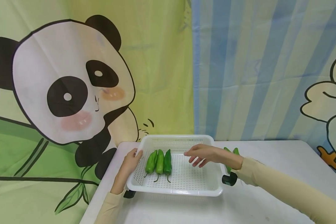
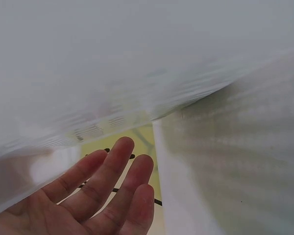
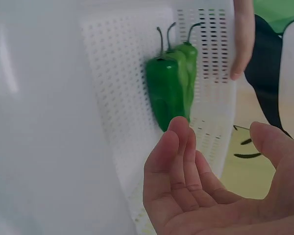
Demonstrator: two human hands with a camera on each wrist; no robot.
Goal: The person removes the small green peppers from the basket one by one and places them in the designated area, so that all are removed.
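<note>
Three green chili peppers (image 1: 159, 163) lie side by side in the left part of a white plastic basket (image 1: 175, 192), stems toward the near side. My left hand (image 1: 132, 161) is at the basket's left rim, its thumb over the rim; in the left wrist view, the fingers (image 2: 112, 183) extend along the outer side. Over the right half of the basket hovers my right hand (image 1: 203, 153), fingers loosely bent, with nothing in them. The right wrist view shows a gap between its thumb and fingers, with the peppers (image 3: 169, 90) beyond the fingertips.
More green peppers (image 1: 236, 151) lie on the white table (image 1: 274, 174) right of the basket, partly hidden by my right forearm. Curtains with a panda print (image 1: 72, 81) and blue stripes (image 1: 240, 68) hang behind the table.
</note>
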